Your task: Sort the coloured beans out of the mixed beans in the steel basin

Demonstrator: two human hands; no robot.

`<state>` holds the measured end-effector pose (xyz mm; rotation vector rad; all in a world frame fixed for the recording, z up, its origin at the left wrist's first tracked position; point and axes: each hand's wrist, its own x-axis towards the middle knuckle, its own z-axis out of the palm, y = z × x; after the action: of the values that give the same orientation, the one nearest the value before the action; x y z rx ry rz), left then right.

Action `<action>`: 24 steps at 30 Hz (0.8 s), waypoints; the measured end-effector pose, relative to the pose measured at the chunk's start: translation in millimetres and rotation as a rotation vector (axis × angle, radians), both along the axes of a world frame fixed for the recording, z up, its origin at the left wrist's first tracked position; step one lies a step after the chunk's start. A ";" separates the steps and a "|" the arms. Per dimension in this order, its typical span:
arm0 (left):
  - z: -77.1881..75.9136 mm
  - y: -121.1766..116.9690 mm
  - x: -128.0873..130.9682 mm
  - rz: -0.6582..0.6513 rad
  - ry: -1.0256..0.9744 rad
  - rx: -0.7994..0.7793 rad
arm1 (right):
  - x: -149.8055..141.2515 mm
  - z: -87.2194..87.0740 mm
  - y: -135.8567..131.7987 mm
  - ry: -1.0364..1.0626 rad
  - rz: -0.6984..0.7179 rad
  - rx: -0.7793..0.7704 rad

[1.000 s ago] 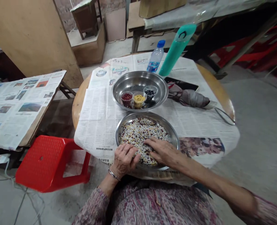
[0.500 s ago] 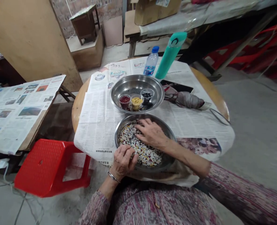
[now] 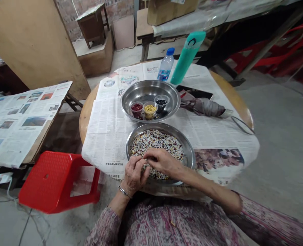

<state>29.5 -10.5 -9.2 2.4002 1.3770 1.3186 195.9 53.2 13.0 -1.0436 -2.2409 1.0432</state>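
Observation:
A steel pan (image 3: 189, 150) full of mixed white, red and dark beans (image 3: 159, 141) lies on the newspaper-covered round table (image 3: 107, 119) right before me. My left hand (image 3: 134, 174) rests on the pan's near rim with curled fingers. My right hand (image 3: 161, 160) lies over the beans, its fingertips pinched together and meeting the left hand's fingers. What the pinch holds is too small to make out. Behind it a second steel pan (image 3: 148, 89) holds three small cups: red beans (image 3: 136, 107), yellow beans (image 3: 150, 109) and black beans (image 3: 161, 102).
A water bottle (image 3: 166, 68), a teal flask (image 3: 187, 56) and a folded grey umbrella (image 3: 205, 107) lie at the table's far side. A red plastic stool (image 3: 56, 177) stands left, next to a second papered table (image 3: 18, 119).
My right hand drew back from the far part of the near pan to its near side and closed its fingers against the left hand. The left hand stayed at the rim.

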 end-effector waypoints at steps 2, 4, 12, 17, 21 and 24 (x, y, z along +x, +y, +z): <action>-1.6 -0.4 -0.6 0.009 -0.013 0.006 | 4.6 -3.0 -13.2 -0.013 0.136 0.062; -2.2 -0.5 -0.6 0.014 -0.012 0.005 | 9.3 -6.6 -22.8 -0.050 0.238 0.161; 1.3 0.5 1.1 -0.011 -0.008 -0.015 | 33.8 -9.2 -1.6 -0.346 0.117 0.398; 1.7 1.2 1.6 -0.012 -0.009 -0.004 | 54.7 -2.3 19.4 -0.347 -0.121 0.453; 1.9 1.7 1.9 -0.013 -0.004 0.002 | 70.5 -0.6 16.1 -0.454 -0.181 0.434; 2.2 2.1 2.1 -0.019 -0.005 0.003 | 75.4 -6.4 -0.6 -0.473 -0.071 0.358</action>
<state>31.5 -8.4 -7.1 2.4037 1.3491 1.3228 271.4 52.7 6.6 -1.2907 -2.6006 0.3602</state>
